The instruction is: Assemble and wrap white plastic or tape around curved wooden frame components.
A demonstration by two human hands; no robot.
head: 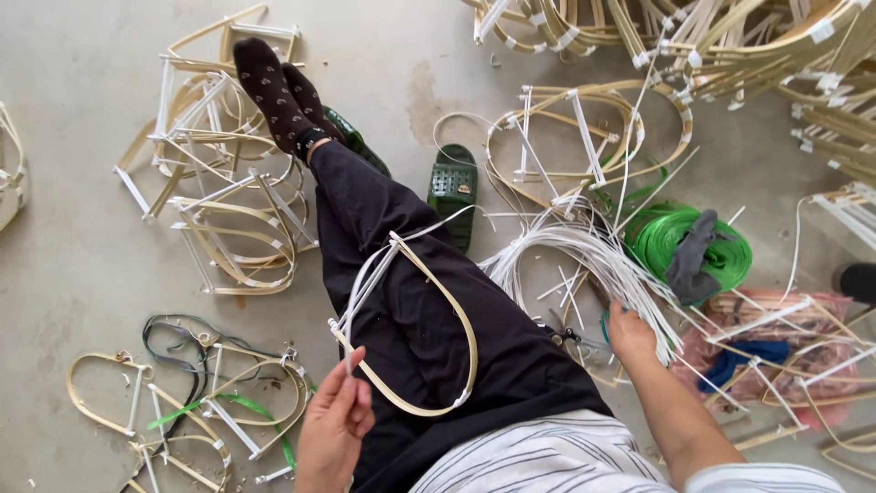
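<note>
Half-built arched bamboo-strip frame with white ties [429, 338] rests on lap. Left hand [334, 427] pinches its white strand; right hand [630, 333] grips bundle of white plastic strips [584, 251]. Finished bamboo frames [228, 210] piled on floor; this one seems unfinished.

Hands – two: left [334, 429], right [630, 333]. Socked feet [278, 91] – two, crossed. Green slippers – two: one [453, 190] in full view, other [356, 141] mostly hidden under leg. Bent bamboo frame on lap [438, 329] – one. Green strap roll [698, 242] – one. White strip bundle [593, 256] – one, strips too many to count. Finished frames on floor – three loose piles [224, 183] [182, 406] [584, 137], plus big stack at top right [730, 46]; exact count cannot tell.
</note>
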